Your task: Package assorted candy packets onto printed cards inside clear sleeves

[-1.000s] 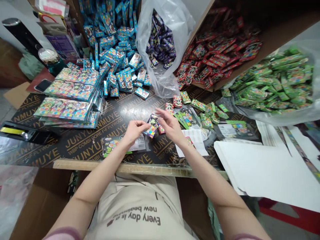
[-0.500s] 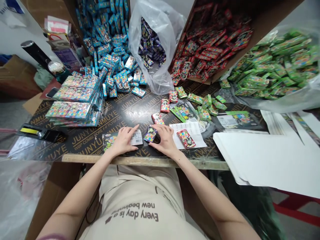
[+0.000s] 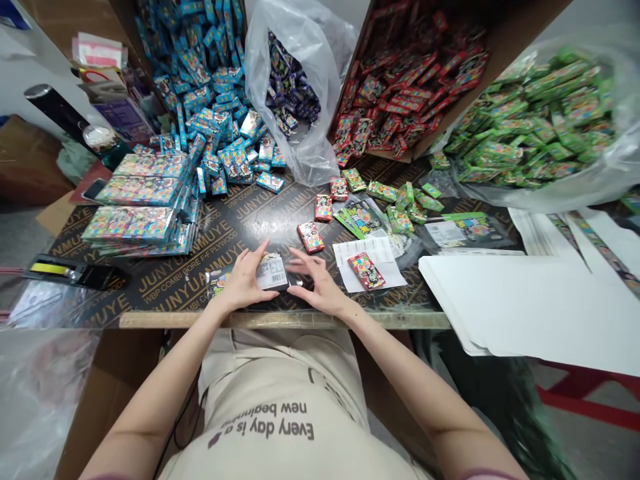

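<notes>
A printed plastic pouch (image 3: 273, 273) with a white barcode label lies near the table's front edge. My left hand (image 3: 243, 280) rests across its left part, fingers stretched and thumb apart. Just right of the pouch is my right hand (image 3: 317, 287), fingers spread, with the thumb by the pouch's right end; nothing shows gripped in it. The small purple box seen earlier is out of sight. Behind my right hand lies a small red box (image 3: 311, 237), and another red box (image 3: 366, 271) lies on a white paper slip (image 3: 395, 272).
Blue boxes (image 3: 225, 127), purple boxes in a clear bag (image 3: 320, 153), red boxes (image 3: 395, 93) and green boxes (image 3: 540, 133) are heaped at the back. Filled packs (image 3: 133, 223) are stacked left, near a black tape dispenser (image 3: 70, 270). White sheets (image 3: 525, 300) overhang the front right.
The purple box between the fingers of my right hand has gone from view at the pouch's right end. My right hand's fingers have spread; my left hand stays on the pouch.
</notes>
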`<state>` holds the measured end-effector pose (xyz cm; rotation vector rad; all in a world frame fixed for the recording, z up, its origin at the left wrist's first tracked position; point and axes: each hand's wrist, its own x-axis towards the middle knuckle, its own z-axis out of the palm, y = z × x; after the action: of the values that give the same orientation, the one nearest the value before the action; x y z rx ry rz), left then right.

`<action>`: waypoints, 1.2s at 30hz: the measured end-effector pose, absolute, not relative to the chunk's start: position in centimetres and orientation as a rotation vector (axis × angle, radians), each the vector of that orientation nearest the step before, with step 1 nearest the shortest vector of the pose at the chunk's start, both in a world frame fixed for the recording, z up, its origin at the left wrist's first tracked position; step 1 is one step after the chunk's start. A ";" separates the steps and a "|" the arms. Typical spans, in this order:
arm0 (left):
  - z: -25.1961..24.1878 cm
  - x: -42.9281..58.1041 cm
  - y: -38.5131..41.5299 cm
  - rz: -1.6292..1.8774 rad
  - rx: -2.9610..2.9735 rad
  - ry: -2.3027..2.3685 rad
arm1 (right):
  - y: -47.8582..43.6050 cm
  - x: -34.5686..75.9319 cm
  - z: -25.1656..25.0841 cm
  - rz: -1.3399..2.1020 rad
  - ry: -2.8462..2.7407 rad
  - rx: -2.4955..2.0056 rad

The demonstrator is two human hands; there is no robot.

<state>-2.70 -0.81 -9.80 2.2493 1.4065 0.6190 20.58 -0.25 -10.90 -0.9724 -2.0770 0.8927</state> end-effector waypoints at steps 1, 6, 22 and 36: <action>-9.9 -2.6 -0.8 0.609 2.255 1.400 | 0.2 20.6 -10.7 0.895 -2.100 -0.958; -10.9 -2.5 -0.6 0.450 2.327 1.397 | 6.1 22.4 -10.1 0.534 -2.223 -1.247; -7.1 2.3 -0.9 0.971 0.798 1.139 | 0.4 20.4 -8.7 1.028 -1.972 -0.816; -10.3 -4.0 -1.4 0.356 2.377 1.506 | 0.8 22.7 -11.7 0.525 -2.255 -1.142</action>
<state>-4.01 -1.44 -10.29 2.3767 1.5061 0.3560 22.66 0.75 -11.72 -1.1420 -2.2546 0.5250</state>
